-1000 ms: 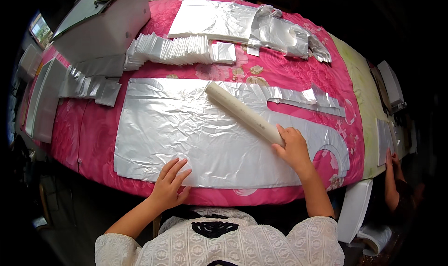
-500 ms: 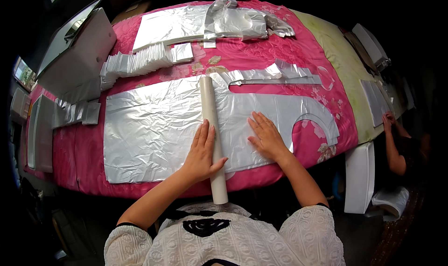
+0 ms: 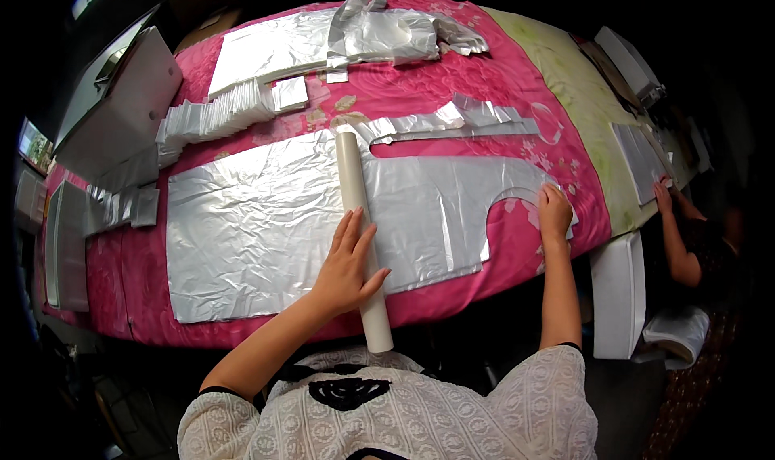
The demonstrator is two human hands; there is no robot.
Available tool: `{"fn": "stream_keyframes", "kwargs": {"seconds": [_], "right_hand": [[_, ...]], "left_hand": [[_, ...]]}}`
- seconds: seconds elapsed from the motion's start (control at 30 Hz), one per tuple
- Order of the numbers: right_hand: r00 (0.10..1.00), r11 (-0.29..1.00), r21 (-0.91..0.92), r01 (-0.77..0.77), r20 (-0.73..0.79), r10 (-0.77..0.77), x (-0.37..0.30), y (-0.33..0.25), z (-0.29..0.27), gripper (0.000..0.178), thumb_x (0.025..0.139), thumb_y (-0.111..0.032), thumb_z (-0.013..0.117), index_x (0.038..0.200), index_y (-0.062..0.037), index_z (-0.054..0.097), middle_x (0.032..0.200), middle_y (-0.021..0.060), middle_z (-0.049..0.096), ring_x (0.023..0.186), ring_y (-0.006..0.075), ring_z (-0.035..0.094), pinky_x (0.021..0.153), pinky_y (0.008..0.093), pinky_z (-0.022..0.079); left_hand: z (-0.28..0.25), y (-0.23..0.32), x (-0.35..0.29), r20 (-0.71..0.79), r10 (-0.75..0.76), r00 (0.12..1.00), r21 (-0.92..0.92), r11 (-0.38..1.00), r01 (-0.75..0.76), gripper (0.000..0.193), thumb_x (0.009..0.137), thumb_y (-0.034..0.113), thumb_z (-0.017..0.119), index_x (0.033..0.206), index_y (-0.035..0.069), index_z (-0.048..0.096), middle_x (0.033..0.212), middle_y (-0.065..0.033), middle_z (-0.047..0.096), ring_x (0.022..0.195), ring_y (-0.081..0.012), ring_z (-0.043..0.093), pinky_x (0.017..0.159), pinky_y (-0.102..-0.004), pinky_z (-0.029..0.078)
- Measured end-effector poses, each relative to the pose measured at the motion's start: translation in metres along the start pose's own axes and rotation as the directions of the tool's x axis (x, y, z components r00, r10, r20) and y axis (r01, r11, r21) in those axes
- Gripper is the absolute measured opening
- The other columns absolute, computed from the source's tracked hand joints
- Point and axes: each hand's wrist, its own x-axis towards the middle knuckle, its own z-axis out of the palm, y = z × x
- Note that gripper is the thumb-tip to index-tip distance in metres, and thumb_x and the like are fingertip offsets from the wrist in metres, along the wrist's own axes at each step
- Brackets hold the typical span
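A stack of thin silvery plastic sheets (image 3: pixel 242 226), apron-like with curved cut-outs at the right, lies spread on a pink flowered cloth. Across it rests a pale round tube (image 3: pixel 352 177), its near end jutting past the table's front edge. My left hand (image 3: pixel 345 268) lies on the tube with fingers stretched out, pressing it against the plastic. At the far right end of the sheet, my right hand (image 3: pixel 554 211) is closed around the tip of the curved strap. What lies inside that fist is mostly hidden.
Behind lies another pile of silvery plastic (image 3: pixel 282 48). A row of folded white packets (image 3: pixel 218 114) stands near a white box (image 3: pixel 129 109) at the left. Farther right are a yellow-green cloth (image 3: pixel 549 72), a white foam box (image 3: pixel 618 298) and another person's hands (image 3: pixel 663 193).
My right hand has moved right from lying flat on the plastic to closing on the strap end. My left hand stays on the tube. The view has shifted slightly.
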Motion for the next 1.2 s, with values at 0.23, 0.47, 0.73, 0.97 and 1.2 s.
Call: {"fn": "stream_keyframes", "kwargs": {"seconds": [0.23, 0.47, 0.73, 0.97, 1.2], "right_hand": [[0.990, 0.821, 0.554, -0.141, 0.078, 0.118, -0.015, -0.126, -0.037, 0.014, 0.077, -0.008, 0.067, 0.079, -0.0016, 0.054, 0.073, 0.0068, 0.059, 0.062, 0.0152, 0.057, 0.057, 0.0284, 0.046], [0.816, 0.522, 0.853, -0.012, 0.310, -0.488, -0.095, -0.291, -0.060, 0.025, 0.074, -0.010, 0.069, 0.094, -0.0024, 0.057, 0.091, 0.0135, 0.062, 0.074, 0.0272, 0.063, 0.068, 0.0346, 0.050], [0.729, 0.705, 0.617, 0.349, 0.294, -0.618, -0.150, -0.295, -0.089, 0.033, 0.072, -0.033, 0.071, 0.083, -0.0039, 0.059, 0.076, 0.0104, 0.060, 0.071, 0.0265, 0.059, 0.061, 0.0364, 0.048], [0.532, 0.930, 0.364, -0.049, 0.798, -0.284, -0.164, -0.284, -0.088, 0.049, 0.071, -0.048, 0.069, 0.078, 0.0002, 0.061, 0.065, 0.0164, 0.062, 0.064, 0.0306, 0.063, 0.058, 0.0384, 0.049], [0.457, 0.897, 0.346, -0.277, 0.868, -0.194, -0.153, -0.256, -0.088, 0.041, 0.072, -0.039, 0.067, 0.083, 0.0005, 0.065, 0.072, 0.0175, 0.064, 0.067, 0.0310, 0.064, 0.062, 0.0374, 0.049]], "left_hand": [[-0.006, 0.012, 0.006, -0.102, 0.045, 0.994, -0.038, 0.998, -0.050, 0.059, 0.080, 0.023, 0.062, 0.128, -0.003, 0.040, 0.139, -0.0274, 0.029, 0.131, -0.0392, 0.027, 0.106, -0.0432, 0.027], [-0.023, 0.012, 0.012, 0.203, -0.395, 0.896, -0.866, 0.354, 0.352, 0.042, 0.087, 0.018, 0.061, 0.121, -0.002, 0.047, 0.111, -0.0158, 0.058, 0.098, -0.0195, 0.059, 0.082, -0.0307, 0.048], [-0.108, -0.073, -0.039, 0.447, -0.536, 0.716, -0.721, 0.258, 0.643, 0.018, 0.087, 0.016, 0.061, 0.092, -0.001, 0.062, 0.082, -0.0097, 0.066, 0.072, -0.0163, 0.064, 0.068, -0.0292, 0.053], [-0.155, -0.123, -0.086, 0.397, -0.695, 0.600, -0.635, 0.264, 0.726, 0.015, 0.086, 0.010, 0.058, 0.093, -0.003, 0.061, 0.085, -0.0109, 0.065, 0.076, -0.0165, 0.064, 0.069, -0.0296, 0.053], [-0.173, -0.149, -0.094, 0.339, -0.782, 0.522, -0.481, 0.333, 0.811, 0.014, 0.081, 0.006, 0.056, 0.091, -0.002, 0.060, 0.084, -0.0106, 0.065, 0.075, -0.0154, 0.064, 0.067, -0.0273, 0.051]]}}
